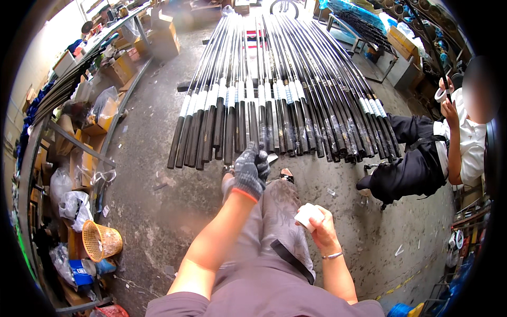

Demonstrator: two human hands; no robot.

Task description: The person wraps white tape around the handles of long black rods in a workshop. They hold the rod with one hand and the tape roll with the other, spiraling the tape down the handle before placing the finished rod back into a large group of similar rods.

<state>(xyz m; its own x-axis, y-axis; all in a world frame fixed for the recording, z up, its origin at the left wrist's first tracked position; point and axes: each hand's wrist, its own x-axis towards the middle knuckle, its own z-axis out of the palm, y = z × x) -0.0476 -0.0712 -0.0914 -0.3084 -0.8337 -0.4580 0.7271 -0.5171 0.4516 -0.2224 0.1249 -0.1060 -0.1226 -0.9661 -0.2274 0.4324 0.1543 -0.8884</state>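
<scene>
Many long black poles [297, 120] lie side by side in a fan ahead of me, butt ends toward me, several with white bands [213, 96] around them. My left hand [251, 171], in a grey knit glove with an orange cuff, is closed at the butt end of a black pole [253, 119] near the middle of the row. The glove hides that pole's tip. Lower and to the right, my bare right hand [323, 232] has its fingers around a small white roll [309, 217], apparently tape. A bracelet circles that wrist.
At the right, a person [471, 142] sits close to the poles, holding a dark pole and a white roll. Shelving with a metal frame [79, 142] runs along the left, with cartons, plastic bags and an orange basket [102, 241]. Scraps lie on the concrete floor [153, 211].
</scene>
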